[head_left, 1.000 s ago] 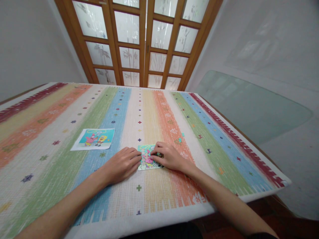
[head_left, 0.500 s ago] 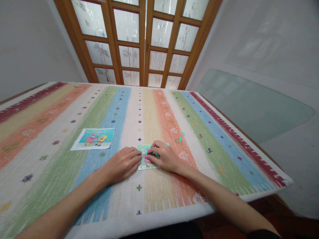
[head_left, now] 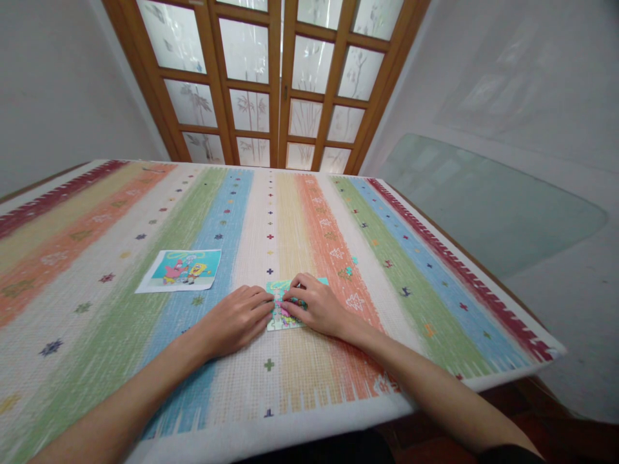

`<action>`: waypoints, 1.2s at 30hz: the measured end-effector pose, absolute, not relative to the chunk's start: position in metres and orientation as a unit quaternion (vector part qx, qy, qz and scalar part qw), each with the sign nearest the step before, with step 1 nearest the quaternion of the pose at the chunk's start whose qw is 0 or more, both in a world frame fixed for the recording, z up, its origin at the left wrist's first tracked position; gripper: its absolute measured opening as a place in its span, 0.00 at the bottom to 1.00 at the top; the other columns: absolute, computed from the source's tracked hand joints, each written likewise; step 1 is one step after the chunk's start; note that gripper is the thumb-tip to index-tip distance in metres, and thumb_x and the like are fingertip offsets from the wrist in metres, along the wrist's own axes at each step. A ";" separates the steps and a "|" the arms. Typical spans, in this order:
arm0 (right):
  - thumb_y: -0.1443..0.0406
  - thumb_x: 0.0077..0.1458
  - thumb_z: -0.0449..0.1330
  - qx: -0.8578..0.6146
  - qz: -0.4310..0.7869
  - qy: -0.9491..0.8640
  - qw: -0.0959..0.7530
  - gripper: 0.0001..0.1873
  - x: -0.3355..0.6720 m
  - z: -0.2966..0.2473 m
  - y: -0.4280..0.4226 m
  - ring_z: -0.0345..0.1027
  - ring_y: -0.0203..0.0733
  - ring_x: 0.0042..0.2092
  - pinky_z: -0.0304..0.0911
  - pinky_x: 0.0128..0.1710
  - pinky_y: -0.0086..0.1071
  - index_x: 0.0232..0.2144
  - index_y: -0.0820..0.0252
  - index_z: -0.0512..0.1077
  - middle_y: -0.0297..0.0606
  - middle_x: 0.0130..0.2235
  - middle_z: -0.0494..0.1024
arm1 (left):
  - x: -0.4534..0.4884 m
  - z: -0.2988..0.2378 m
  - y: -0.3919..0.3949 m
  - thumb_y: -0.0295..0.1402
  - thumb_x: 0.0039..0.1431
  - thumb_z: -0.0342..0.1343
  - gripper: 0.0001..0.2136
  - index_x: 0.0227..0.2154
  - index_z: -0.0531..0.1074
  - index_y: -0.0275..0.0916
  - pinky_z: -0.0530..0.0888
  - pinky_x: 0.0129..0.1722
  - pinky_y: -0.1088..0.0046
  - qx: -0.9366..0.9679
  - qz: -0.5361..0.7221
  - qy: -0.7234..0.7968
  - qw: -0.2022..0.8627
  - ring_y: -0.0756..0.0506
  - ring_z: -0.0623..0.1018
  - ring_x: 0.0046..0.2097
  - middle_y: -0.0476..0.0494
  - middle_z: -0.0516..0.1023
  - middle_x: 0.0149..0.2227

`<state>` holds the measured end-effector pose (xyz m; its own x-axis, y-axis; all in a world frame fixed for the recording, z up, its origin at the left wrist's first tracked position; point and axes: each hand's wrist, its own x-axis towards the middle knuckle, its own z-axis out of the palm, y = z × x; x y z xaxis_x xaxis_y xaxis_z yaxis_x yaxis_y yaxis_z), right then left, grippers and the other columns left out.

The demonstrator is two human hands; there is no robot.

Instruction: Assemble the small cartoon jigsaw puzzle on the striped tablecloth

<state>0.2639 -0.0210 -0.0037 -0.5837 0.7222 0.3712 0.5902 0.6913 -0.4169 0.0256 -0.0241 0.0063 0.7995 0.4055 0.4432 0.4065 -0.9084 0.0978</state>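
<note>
A small, mostly assembled jigsaw puzzle (head_left: 285, 323) lies flat on the striped cloth, showing turquoise, pink and yellow cartoon parts. At its left edge, my left hand (head_left: 243, 319) rests with curled fingers together, the fingertips holding that edge. My right hand (head_left: 318, 305) covers much of the puzzle's right half. Its thumb and fingers are pinched on a puzzle piece at the middle of the picture, largely hidden by the fingers. Two turquoise loose pieces (head_left: 349, 271) lie beyond my right hand, on the orange stripe.
To the left, a printed paper picture (head_left: 181, 271) of cartoon figures lies on the tablecloth (head_left: 249, 380). The table's near edge runs just in front of my body. Behind the table stand wooden glass-paned doors (head_left: 280, 84), with walls on both sides.
My right hand's fingertips have shifted slightly left over the puzzle. My left hand stays at the puzzle's left edge, and the loose pieces have not moved.
</note>
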 end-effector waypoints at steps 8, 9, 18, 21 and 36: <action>0.63 0.62 0.63 -0.396 0.116 -0.870 0.270 0.07 0.259 -0.008 -0.023 0.67 0.43 0.40 0.64 0.41 0.35 0.33 0.59 0.77 0.41 0.37 0.73 | 0.025 0.004 -0.023 0.27 0.70 0.46 0.12 0.43 0.76 0.34 0.75 0.43 0.59 -0.950 -0.232 -0.210 0.011 0.40 0.77 0.44 0.36 0.79 0.42; 0.63 0.62 0.63 -0.399 0.118 -0.868 0.271 0.07 0.259 -0.008 -0.023 0.67 0.43 0.40 0.64 0.41 0.35 0.32 0.59 0.77 0.41 0.37 0.73 | 0.025 0.004 -0.024 0.27 0.70 0.46 0.12 0.43 0.76 0.34 0.75 0.43 0.59 -0.950 -0.232 -0.210 0.010 0.40 0.77 0.44 0.36 0.79 0.42; 0.65 0.61 0.63 -0.377 0.139 -0.875 0.270 0.05 0.272 0.000 -0.015 0.68 0.42 0.41 0.62 0.41 0.35 0.38 0.59 0.79 0.40 0.38 0.74 | 0.024 0.006 -0.023 0.27 0.70 0.47 0.11 0.44 0.76 0.35 0.75 0.43 0.60 -0.949 -0.239 -0.208 -0.005 0.41 0.77 0.44 0.37 0.79 0.43; 0.67 0.61 0.61 -0.425 0.105 -0.862 0.258 0.06 0.302 0.013 0.003 0.68 0.42 0.37 0.60 0.39 0.34 0.34 0.60 0.79 0.39 0.34 0.75 | 0.024 0.005 -0.023 0.27 0.70 0.47 0.12 0.43 0.76 0.36 0.75 0.43 0.60 -0.948 -0.244 -0.205 -0.007 0.41 0.77 0.44 0.38 0.80 0.43; 0.61 0.54 0.66 -0.603 0.112 -0.784 0.099 0.08 0.396 0.022 0.034 0.71 0.42 0.36 0.60 0.36 0.32 0.34 0.60 0.79 0.41 0.34 0.79 | 0.021 0.002 -0.021 0.28 0.72 0.44 0.14 0.45 0.76 0.34 0.76 0.43 0.59 -0.951 -0.238 -0.198 0.020 0.42 0.79 0.44 0.37 0.81 0.44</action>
<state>0.3961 0.0336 0.0223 -0.2538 0.9670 0.0210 0.9225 0.2485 -0.2953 0.0209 -0.0213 0.0017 0.8082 0.3672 0.4604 0.3860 -0.9208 0.0569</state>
